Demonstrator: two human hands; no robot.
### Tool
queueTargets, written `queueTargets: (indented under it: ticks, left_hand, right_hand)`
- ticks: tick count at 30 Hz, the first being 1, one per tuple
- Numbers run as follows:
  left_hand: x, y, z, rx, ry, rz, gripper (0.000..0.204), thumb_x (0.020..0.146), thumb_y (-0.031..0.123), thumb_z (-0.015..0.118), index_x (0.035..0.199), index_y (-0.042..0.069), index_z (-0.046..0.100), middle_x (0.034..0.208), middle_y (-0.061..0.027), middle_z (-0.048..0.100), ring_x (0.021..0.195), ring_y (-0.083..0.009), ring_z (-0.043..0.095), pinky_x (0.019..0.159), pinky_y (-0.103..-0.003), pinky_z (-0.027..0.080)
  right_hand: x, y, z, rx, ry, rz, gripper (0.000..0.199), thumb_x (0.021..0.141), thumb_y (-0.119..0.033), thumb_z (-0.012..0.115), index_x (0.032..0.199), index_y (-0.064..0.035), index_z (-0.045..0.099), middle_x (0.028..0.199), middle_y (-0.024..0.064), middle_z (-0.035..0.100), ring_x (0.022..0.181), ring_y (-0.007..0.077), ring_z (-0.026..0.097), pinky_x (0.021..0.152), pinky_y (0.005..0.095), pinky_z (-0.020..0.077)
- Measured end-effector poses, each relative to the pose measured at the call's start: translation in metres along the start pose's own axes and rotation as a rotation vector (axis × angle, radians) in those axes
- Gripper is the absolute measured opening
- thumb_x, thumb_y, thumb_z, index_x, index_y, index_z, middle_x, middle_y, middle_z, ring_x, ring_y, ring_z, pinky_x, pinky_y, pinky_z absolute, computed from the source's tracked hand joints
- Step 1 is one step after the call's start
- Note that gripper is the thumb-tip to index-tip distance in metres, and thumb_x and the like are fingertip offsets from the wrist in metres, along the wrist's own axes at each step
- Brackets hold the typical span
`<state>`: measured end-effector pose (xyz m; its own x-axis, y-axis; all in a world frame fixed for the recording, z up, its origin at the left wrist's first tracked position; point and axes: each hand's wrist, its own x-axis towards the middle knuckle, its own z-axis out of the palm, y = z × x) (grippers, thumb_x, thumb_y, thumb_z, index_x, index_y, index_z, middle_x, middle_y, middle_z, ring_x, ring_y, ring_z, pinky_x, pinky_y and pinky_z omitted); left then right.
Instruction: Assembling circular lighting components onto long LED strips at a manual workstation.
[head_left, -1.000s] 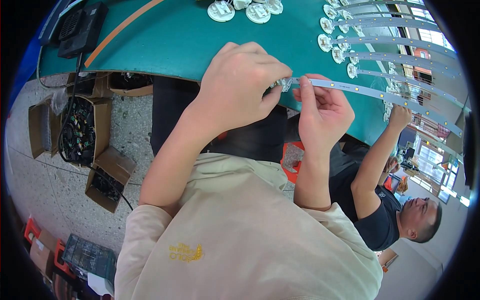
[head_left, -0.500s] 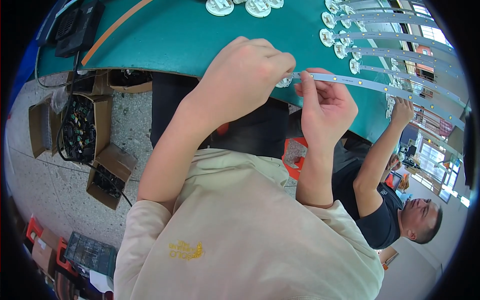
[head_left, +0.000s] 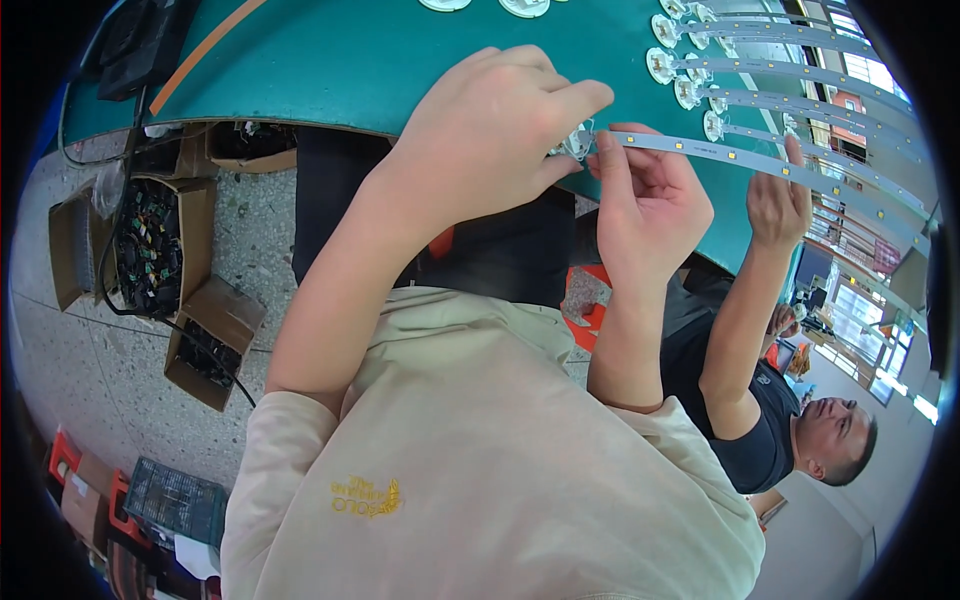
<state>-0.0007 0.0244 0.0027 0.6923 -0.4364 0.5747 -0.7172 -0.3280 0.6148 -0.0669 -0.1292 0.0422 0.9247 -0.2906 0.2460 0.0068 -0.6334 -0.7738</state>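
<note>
My left hand (head_left: 490,140) pinches a small white round piece (head_left: 575,142) at the near end of a long grey LED strip (head_left: 760,165). My right hand (head_left: 650,200) holds that same end from below, thumb and fingers on the strip right next to the white piece. Both hands meet just over the front edge of the green table (head_left: 360,70). The strip runs off to the right, where a co-worker's hand (head_left: 780,200) rests on it.
Several more LED strips with white round end pieces (head_left: 690,70) lie on the table at the upper right. Open cardboard boxes of small parts (head_left: 150,240) stand on the floor at left. The co-worker (head_left: 770,420) in a dark shirt sits at right.
My hands stay joined at the strip's end, and my left fingers have closed further over the white piece. The view has shifted a little toward the table edge.
</note>
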Motion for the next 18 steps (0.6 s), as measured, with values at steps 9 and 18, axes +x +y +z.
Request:
queueTargets:
  ticks: [9,18]
  left_hand:
    - [0.0005,-0.0015,0.0028,0.002,-0.046,-0.088,0.053,0.068,0.011,0.087,0.117,0.010,0.069,0.090,-0.0018,0.075,0.091,-0.0226,0.066,0.080,-0.037,0.054]
    - [0.0018,-0.0010,0.0014,-0.014,-0.058,-0.104,0.050,0.066,0.009,0.086,0.114,0.011,0.070,0.087,-0.0020,0.074,0.090,-0.0223,0.066,0.078,-0.038,0.054]
  right_hand:
    - [0.0019,-0.0050,-0.0001,-0.072,-0.017,-0.036,0.014,0.090,0.002,0.075,0.101,0.0083,0.071,0.083,0.0113,0.075,0.070,0.0118,0.071,0.064,0.0214,0.0553]
    - [0.0055,-0.0036,-0.0025,-0.142,-0.059,-0.089,0.011,0.090,0.004,0.073,0.100,0.0078,0.071,0.079,0.0100,0.073,0.065,0.0115,0.069,0.060,0.0218,0.0538]
